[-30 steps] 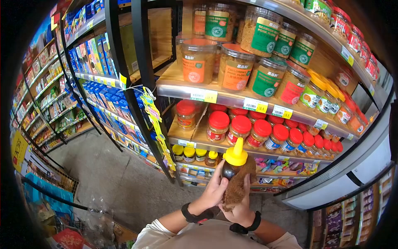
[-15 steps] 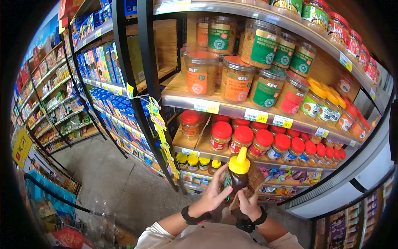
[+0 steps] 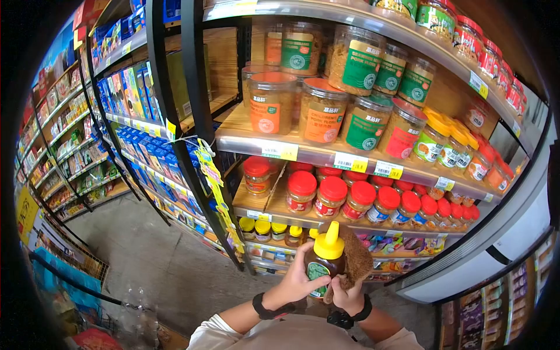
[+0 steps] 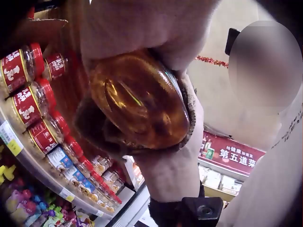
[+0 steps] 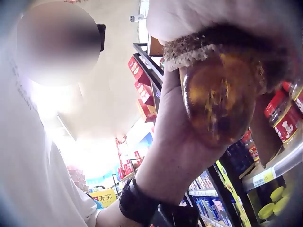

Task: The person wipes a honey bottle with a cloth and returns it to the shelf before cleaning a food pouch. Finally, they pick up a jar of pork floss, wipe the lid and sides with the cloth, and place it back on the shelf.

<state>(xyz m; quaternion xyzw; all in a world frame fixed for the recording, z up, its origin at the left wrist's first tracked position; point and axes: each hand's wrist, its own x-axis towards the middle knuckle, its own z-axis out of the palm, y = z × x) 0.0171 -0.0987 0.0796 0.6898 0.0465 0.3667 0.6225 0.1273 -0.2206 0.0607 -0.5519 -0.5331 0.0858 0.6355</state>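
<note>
Left grip [image 3: 298,280] round amber bottle [image 3: 322,265] (yellow-topped), cloth [image 3: 357,261] in right grip [image 3: 349,297].

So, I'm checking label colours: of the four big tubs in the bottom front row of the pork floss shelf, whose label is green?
The green-labelled tub is third from the left, between an orange-labelled tub and the red-labelled tub.

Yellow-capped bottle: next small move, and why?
Probably slide the brown cloth along the bottle's side. The right hand holds the cloth bunched right against it, and the left hand grips the bottle from the other side, so it should stay steady under a light wipe.
</note>
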